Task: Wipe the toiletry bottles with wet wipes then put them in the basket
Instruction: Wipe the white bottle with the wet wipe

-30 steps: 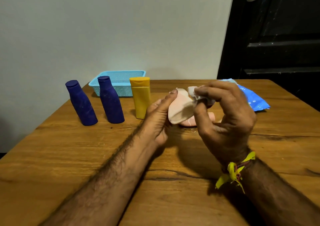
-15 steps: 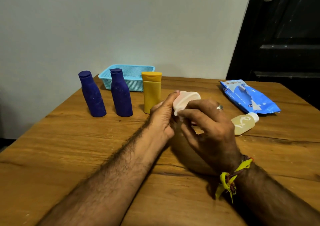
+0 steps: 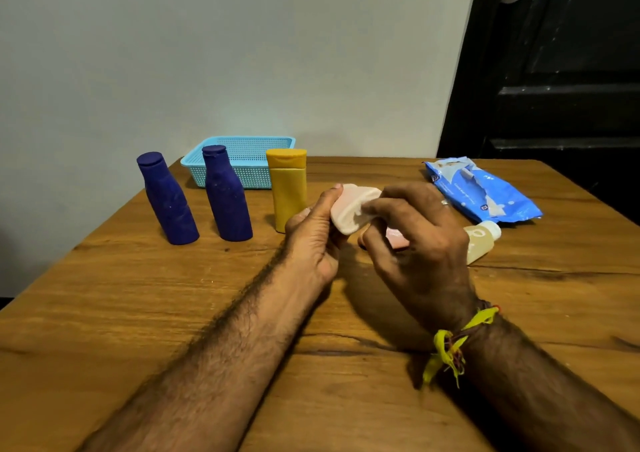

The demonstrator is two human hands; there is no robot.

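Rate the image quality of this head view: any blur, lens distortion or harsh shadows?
Head view: sharp throughout, no motion blur on the left hand or right hand; wide-angle bending tilts the two blue bottles and the dark door; dim warm light casts soft shadows under the hands on the table; no glare.

A home room: wooden table [image 3: 104, 313], plain wall [image 3: 242, 53], dark panelled door [image 3: 561, 71]

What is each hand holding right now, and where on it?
The left hand grips the pink bottle by its lower body. The right hand pinches a wipe against the bottle's side.
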